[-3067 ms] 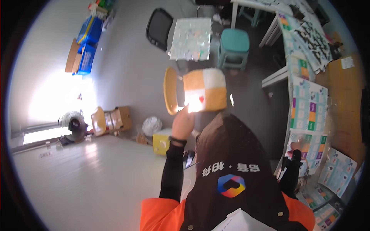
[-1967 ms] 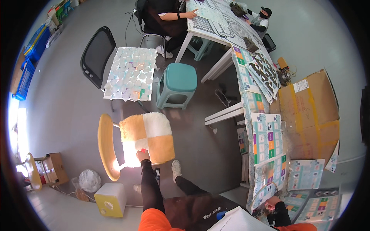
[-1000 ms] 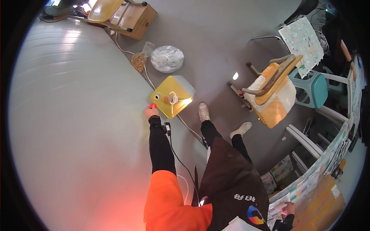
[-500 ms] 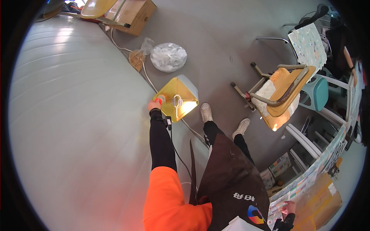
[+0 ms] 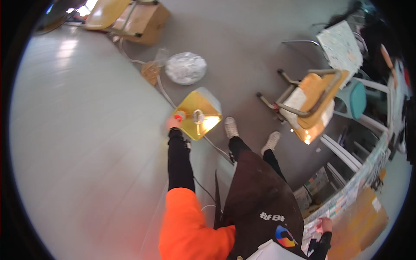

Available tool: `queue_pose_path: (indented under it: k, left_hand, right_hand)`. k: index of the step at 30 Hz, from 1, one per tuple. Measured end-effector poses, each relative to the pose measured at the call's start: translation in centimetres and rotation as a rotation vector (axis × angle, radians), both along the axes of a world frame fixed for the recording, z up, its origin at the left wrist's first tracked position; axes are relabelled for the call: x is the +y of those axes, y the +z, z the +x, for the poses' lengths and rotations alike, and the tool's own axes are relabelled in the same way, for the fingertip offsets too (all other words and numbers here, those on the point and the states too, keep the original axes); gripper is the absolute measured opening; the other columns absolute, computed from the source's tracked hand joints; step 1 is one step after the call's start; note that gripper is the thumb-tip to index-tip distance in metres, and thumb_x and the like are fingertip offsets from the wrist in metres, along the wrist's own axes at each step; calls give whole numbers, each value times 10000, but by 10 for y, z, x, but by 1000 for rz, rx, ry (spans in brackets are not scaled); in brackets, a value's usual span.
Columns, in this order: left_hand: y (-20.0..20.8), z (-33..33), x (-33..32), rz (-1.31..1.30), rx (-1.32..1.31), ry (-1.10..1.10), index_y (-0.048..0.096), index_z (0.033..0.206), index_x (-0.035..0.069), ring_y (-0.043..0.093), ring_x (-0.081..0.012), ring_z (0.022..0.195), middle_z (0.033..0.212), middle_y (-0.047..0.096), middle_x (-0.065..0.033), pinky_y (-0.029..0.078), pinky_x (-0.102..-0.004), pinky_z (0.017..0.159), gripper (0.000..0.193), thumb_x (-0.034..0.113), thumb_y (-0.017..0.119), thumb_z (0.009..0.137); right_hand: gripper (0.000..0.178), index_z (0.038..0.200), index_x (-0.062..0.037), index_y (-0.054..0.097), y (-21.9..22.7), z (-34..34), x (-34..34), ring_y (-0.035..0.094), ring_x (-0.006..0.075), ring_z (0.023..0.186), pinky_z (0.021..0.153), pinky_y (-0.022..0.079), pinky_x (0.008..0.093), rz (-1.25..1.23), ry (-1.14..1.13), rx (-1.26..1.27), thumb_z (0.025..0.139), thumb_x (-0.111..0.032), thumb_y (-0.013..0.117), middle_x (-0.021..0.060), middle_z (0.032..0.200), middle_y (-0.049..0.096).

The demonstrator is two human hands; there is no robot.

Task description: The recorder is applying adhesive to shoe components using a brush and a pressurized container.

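Note:
A square gold metal can [image 5: 190, 125] stands on the floor against the pale wall, with a loop handle [image 5: 198, 116] on its top. My left hand [image 5: 173, 123] reaches down to its near left corner, the fingers closed round the red cap [image 5: 177, 117] there. Off to the lower right, my right hand [image 5: 326, 224] is at the edge of a table with a patterned cover [image 5: 333, 208]. Its fingers look curled, and what they may hold is too small and blurred to make out.
Beyond the can lie a clear plastic bag with white contents [image 5: 186, 68] and a bag of brown bits [image 5: 150, 73]. A cardboard box [image 5: 149, 24] stands farther back. To the right are a wooden chair [image 5: 323, 102] and a teal stool [image 5: 358, 99]. A cable [image 5: 164, 91] runs along the wall.
The whole view has shifted slightly and is blurred. My left hand stays at the red cap, and the can stands in the same place. My right hand remains by the table edge.

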State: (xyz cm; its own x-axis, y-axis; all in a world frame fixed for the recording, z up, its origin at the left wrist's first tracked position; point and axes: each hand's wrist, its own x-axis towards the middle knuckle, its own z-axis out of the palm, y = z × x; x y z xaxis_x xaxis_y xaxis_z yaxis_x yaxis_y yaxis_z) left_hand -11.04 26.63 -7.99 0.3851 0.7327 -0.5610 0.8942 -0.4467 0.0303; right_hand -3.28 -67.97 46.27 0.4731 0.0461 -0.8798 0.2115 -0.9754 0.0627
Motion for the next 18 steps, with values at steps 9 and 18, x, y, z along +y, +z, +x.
queue_pose_path:
  k: [9, 18]
  left_hand:
    - [84, 11, -35, 74, -412, -109, 689, 848, 17, 679, -420, 811, 830, 688, -246, 540, -506, 737, 474, 482, 616, 907]
    - [551, 242, -282, -1673, -828, 28, 512, 1398, 43, 515, -117, 669, 1408, 545, -166, 410, -244, 576, 454, 324, 494, 1042]
  right_hand:
    - [181, 811, -114, 786, -11, -14, 72, 728, 284, 814, 721, 585, 408, -173, -718, -34, 771, -239, 661, 113, 784, 741]
    - [351, 716, 89, 631, -84, -134, -34, 673, 354, 508, 449, 560, 471, -80, -1522, -678, 856, -214, 522, 257, 645, 667]
